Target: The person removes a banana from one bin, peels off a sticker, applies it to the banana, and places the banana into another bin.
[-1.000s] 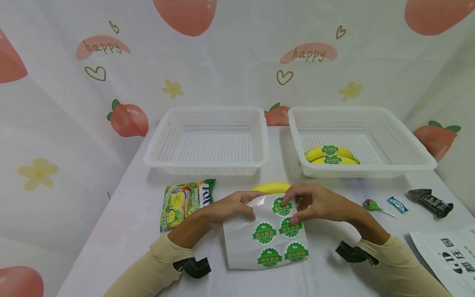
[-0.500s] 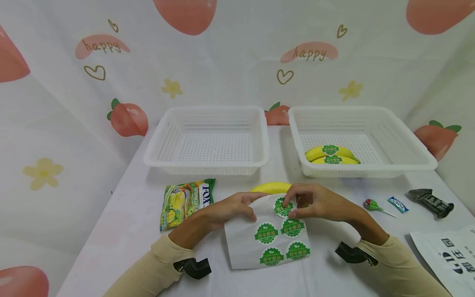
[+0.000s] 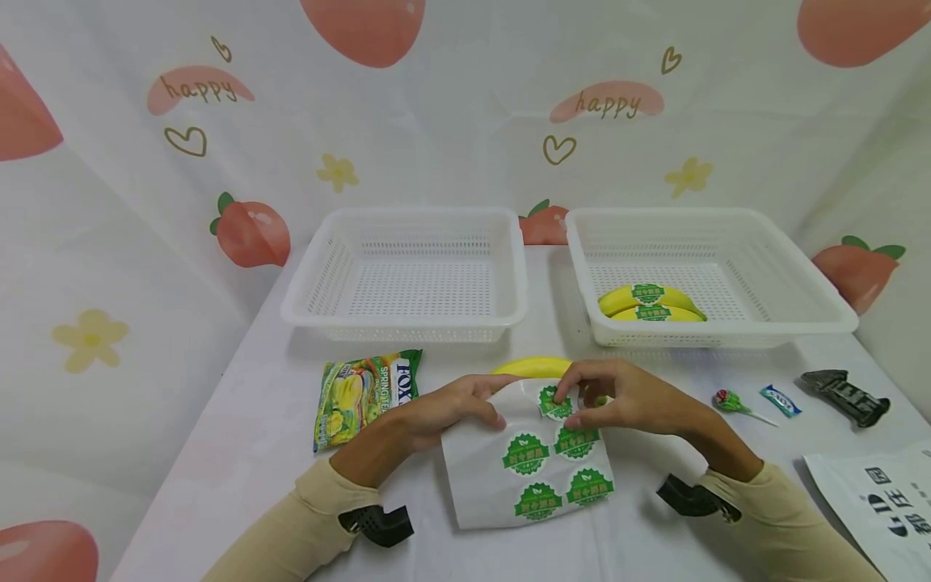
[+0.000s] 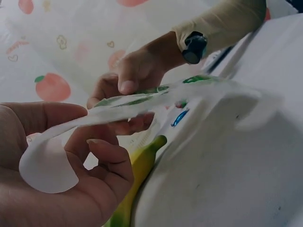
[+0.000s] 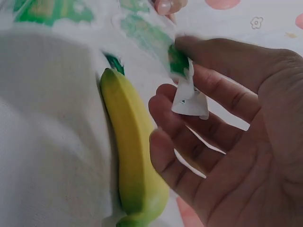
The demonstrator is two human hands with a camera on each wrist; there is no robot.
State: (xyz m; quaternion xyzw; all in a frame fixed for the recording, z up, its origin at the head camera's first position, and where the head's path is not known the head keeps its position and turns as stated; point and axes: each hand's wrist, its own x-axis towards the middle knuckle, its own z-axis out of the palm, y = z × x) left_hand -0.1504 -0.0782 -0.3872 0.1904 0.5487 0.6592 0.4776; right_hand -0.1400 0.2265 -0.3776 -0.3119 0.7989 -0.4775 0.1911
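Note:
A white sheet (image 3: 480, 477) with several round green stickers is held up in front of me. My left hand (image 3: 447, 408) grips its upper left edge, thumb on the printed face and fingers behind; the left wrist view shows the edge curling back into the palm. At the upper right corner my right hand (image 3: 625, 396) pinches the sheet between thumb and fingers, right at the top green sticker (image 3: 556, 402). In the right wrist view a torn-looking white flap (image 5: 191, 101) hangs by those fingers. A yellow banana (image 3: 531, 368) lies behind the sheet, partly hidden by it.
Two white baskets stand at the back: a left basket (image 3: 403, 330) and a right basket (image 3: 727, 330) with stickered bananas (image 3: 650, 303). A candy bag (image 3: 364, 396) lies left. To the right are a lollipop (image 3: 727, 400), a small wrapped candy (image 3: 780, 400), a black packet (image 3: 844, 396) and a white printed bag (image 3: 883, 501).
The sheet's lower part has swung slightly right. My right thumb has shifted slightly up to the top sticker. The left hand has barely moved.

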